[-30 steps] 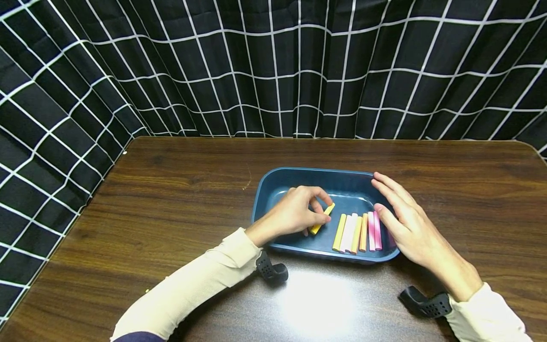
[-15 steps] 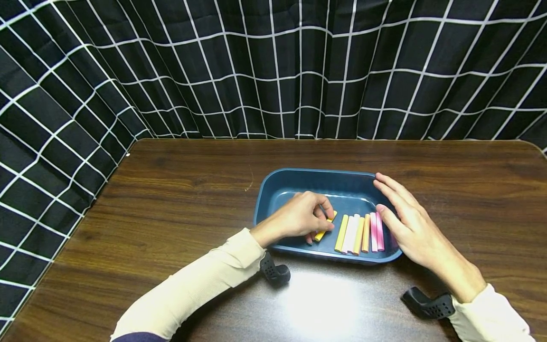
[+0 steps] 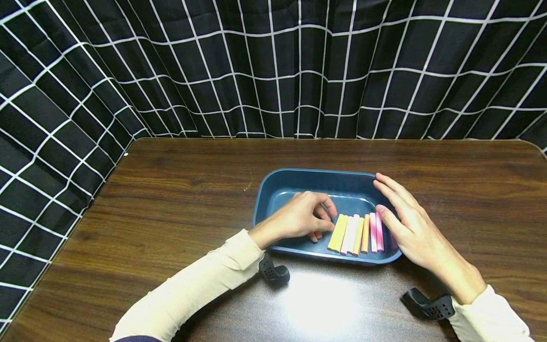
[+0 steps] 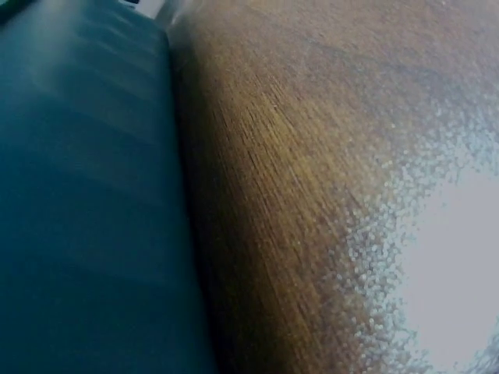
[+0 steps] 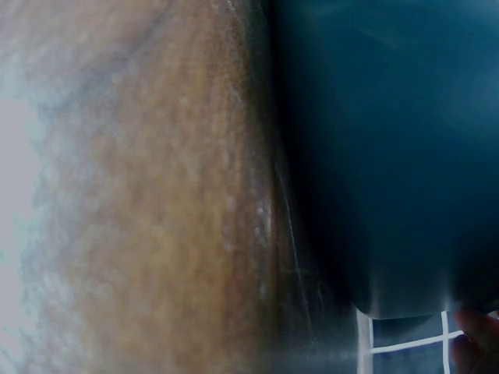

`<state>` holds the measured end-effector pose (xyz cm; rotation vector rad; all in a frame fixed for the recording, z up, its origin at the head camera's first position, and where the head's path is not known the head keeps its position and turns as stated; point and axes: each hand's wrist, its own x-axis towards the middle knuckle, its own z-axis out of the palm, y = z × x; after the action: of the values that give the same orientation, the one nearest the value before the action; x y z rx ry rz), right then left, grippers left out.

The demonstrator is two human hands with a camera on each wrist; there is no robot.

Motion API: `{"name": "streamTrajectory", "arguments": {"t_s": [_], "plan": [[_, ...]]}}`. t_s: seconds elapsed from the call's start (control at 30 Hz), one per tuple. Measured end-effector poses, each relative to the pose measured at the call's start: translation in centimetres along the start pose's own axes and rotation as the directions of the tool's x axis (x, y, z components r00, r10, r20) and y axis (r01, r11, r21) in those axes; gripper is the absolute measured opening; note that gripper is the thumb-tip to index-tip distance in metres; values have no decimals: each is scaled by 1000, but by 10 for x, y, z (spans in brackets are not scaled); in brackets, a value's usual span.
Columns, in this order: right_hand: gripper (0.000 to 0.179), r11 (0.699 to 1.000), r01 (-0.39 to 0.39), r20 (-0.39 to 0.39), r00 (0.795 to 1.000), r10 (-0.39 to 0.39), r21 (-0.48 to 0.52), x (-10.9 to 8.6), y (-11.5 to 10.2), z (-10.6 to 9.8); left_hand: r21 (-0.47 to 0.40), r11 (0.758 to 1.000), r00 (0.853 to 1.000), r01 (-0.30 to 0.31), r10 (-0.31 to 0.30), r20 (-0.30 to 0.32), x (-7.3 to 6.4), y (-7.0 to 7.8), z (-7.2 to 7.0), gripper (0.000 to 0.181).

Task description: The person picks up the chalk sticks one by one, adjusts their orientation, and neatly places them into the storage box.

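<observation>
A blue tray [image 3: 325, 169] holds a row of chalk sticks side by side in its front right part. Yellow, white, orange and pink ones [image 3: 379, 232] make up the row. At its left end a yellow chalk stick [image 3: 335, 233] lies against another yellow one. My left hand [image 3: 299, 216] is over the tray, thumb and fingers loosely bent, the thumb tip beside that yellow chalk stick. Along the tray's right side, my right hand [image 3: 410, 228] rests with long, straight fingers at the back right corner and the thumb over the rim. Neither wrist view shows the chalk.
The tray stands on a brown wooden table [image 3: 192, 190] with a bright glare in front. A black curtain with white grid lines [image 3: 256, 71] hangs behind and to the left. The tray's outer wall [image 4: 93, 202] fills much of the left wrist view.
My left hand has moved the yellow chalk stick rightward from a slanted position to the left end of the row, and let it go. The right hand has stayed at the tray.
</observation>
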<state>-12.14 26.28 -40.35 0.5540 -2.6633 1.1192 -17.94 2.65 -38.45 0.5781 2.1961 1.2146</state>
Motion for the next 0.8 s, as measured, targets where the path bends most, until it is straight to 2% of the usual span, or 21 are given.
{"name": "streamTrajectory", "arguments": {"t_s": [0.17,0.33,0.53,0.8], "plan": [[51,1000,10,-6,1000,-10,-4,-2,1,1,57,998,999,-41,42,-10,-2,-3,2,19],[53,1000,-10,7,1000,10,11,-5,1,0,139,981,988,-132,142,-63,-5,-4,2,18],[59,999,-33,16,999,33,27,-5,0,-3,247,941,955,-232,269,-126,-15,2,-8,19],[70,994,-107,59,993,105,24,-1,-6,-8,371,872,894,-320,408,-186,-34,14,-35,21]]}}
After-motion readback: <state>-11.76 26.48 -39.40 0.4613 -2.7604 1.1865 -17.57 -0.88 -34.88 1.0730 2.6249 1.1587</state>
